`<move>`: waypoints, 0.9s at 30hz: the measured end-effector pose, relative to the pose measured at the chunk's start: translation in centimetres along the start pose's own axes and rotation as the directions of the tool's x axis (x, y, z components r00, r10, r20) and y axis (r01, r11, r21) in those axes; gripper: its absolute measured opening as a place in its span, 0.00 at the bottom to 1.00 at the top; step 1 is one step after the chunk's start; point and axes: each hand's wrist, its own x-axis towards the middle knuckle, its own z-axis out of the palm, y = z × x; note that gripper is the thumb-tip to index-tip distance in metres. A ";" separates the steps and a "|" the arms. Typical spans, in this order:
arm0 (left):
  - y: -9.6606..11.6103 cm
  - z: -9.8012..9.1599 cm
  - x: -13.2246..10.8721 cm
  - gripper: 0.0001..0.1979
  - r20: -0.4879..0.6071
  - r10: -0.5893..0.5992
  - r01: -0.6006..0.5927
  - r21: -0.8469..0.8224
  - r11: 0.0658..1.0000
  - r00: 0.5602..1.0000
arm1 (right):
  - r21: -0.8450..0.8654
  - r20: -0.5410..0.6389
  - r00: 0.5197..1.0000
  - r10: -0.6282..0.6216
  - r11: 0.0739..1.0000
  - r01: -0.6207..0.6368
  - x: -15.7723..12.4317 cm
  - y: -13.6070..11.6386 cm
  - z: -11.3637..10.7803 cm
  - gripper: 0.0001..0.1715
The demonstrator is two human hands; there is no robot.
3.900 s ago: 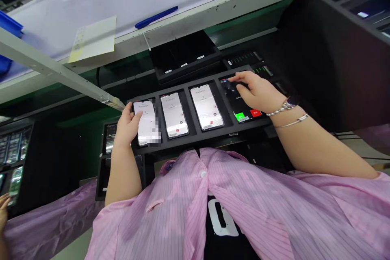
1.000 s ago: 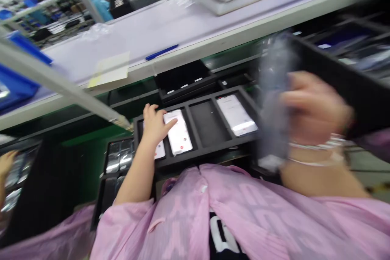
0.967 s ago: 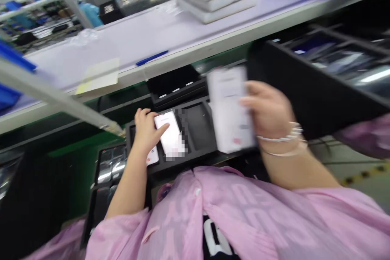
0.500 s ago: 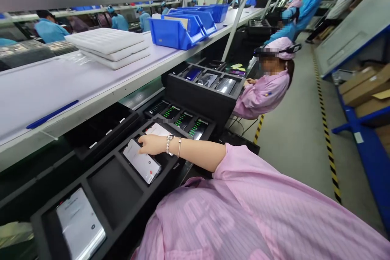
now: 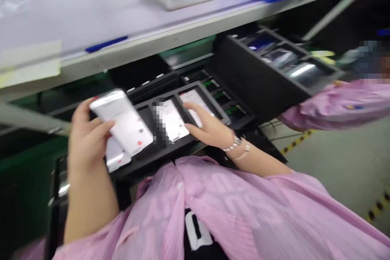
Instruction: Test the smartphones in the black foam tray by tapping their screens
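So, left hand [image 5: 87, 138]: you're gripping a smartphone [image 5: 122, 124] edge.
Smartphone: left of centre, over the tray [image 5: 155, 152]; loose grip could drop it.
Right hand [image 5: 210, 126]: your fingers spread mid-frame; stray touch could trigger a touchscreen [image 5: 176, 121].

The head camera looks forward and down over the tray [image 5: 154, 154].

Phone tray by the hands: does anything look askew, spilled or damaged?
Only one smartphone is askew: in the left hand, it slants above the black tray, while the other smartphones lie in slots. No spill shows; blur would hide fine damage.
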 end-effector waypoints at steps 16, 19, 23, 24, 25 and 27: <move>-2.6 4.1 -7.6 0.22 0.288 0.102 -0.305 0.871 0.386 0.952 | -0.263 0.035 0.968 -0.248 0.932 0.249 -4.4 1.8 3.5 0.27; -4.1 4.8 -10.5 0.20 0.378 0.150 -0.406 0.846 0.345 0.914 | -0.217 0.036 0.972 -0.234 0.947 0.236 -4.3 1.7 2.1 0.24; -5.9 5.4 -11.2 0.21 0.336 0.169 -0.375 0.852 0.366 0.927 | -0.181 -0.289 0.949 -0.130 0.980 0.079 -4.8 2.3 -1.5 0.20; -6.0 5.5 -10.9 0.20 0.330 0.163 -0.367 0.848 0.383 0.930 | -0.206 -0.354 0.929 -0.107 0.978 0.035 -5.0 2.7 -2.4 0.17; -6.1 5.5 -10.7 0.19 0.329 0.156 -0.364 0.841 0.401 0.931 | -0.236 -0.378 0.921 -0.090 0.972 -0.002 -5.2 3.2 -3.0 0.14; -5.8 5.2 -10.3 0.18 0.325 0.154 -0.359 0.825 0.437 0.933 | -0.283 -0.331 0.942 -0.049 0.958 -0.049 -5.5 4.2 -3.7 0.11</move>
